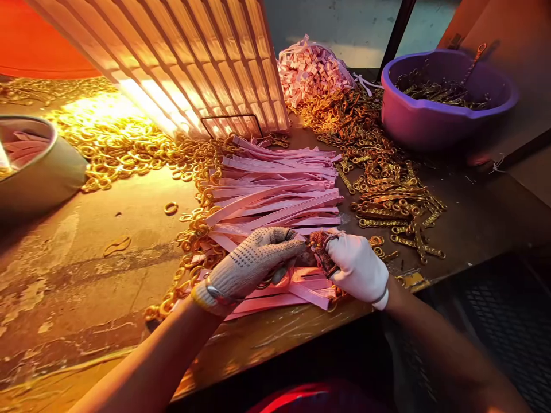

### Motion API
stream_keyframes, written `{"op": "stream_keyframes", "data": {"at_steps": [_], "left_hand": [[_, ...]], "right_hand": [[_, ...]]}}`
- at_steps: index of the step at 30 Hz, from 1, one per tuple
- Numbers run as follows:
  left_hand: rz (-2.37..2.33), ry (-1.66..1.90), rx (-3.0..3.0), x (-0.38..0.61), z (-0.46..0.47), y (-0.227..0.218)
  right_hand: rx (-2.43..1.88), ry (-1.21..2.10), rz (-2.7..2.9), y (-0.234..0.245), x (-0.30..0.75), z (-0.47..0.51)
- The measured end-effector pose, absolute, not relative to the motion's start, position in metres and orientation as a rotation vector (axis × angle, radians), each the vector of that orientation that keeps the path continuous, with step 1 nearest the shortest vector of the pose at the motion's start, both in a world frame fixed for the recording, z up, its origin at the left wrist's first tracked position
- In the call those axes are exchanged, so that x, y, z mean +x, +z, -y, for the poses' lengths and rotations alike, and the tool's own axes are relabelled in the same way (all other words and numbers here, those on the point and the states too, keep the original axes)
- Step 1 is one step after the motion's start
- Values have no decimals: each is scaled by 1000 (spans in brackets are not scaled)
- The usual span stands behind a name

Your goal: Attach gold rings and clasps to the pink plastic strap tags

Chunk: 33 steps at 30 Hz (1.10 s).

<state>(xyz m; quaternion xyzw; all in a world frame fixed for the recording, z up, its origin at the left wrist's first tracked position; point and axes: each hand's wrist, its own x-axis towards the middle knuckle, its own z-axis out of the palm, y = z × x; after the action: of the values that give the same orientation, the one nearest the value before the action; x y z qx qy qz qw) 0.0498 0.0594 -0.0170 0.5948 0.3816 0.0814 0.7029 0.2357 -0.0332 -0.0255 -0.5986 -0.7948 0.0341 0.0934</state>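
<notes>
Both of my hands wear gloves and meet over the front of a pile of pink straps (284,201). My left hand (258,258), in a dotted knit glove, is closed with its fingertips pinching the end of a pink strap. My right hand (355,267), in a white glove with dark worn fingertips, is closed right beside it; what its fingers grip is hidden. More pink straps lie beneath my hands. Gold rings (198,229) line the left ends of the straps, and gold twisted metal links (387,201) lie to the right.
A purple basin (447,120) holding metal links stands at the back right. Behind the straps are a ribbed panel (206,63) and a heap of pink pieces (314,71). A round metal container (55,166) sits at the left by brightly lit gold rings (124,149).
</notes>
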Motion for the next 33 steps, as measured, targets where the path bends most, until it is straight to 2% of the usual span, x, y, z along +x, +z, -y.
{"op": "stream_keyframes", "data": {"at_steps": [5, 9, 16, 23, 27, 33], "left_hand": [[-871, 77, 1433, 52, -53, -17], [-908, 211, 1788, 60, -48, -22], [-920, 164, 1370, 60, -43, -29], [-931, 223, 1498, 65, -34, -29], [-950, 246, 1525, 66, -31, -28], [-925, 271, 1512, 68, -30, -40]], "right_hand": [[-1819, 9, 2448, -27, 229, 29], [-1874, 41, 2395, -26, 227, 24], [-1867, 239, 2493, -2, 243, 27], [-1861, 410, 2488, -10, 259, 28], [-1862, 424, 2490, -19, 255, 27], [-1653, 277, 2617, -37, 251, 33]]}}
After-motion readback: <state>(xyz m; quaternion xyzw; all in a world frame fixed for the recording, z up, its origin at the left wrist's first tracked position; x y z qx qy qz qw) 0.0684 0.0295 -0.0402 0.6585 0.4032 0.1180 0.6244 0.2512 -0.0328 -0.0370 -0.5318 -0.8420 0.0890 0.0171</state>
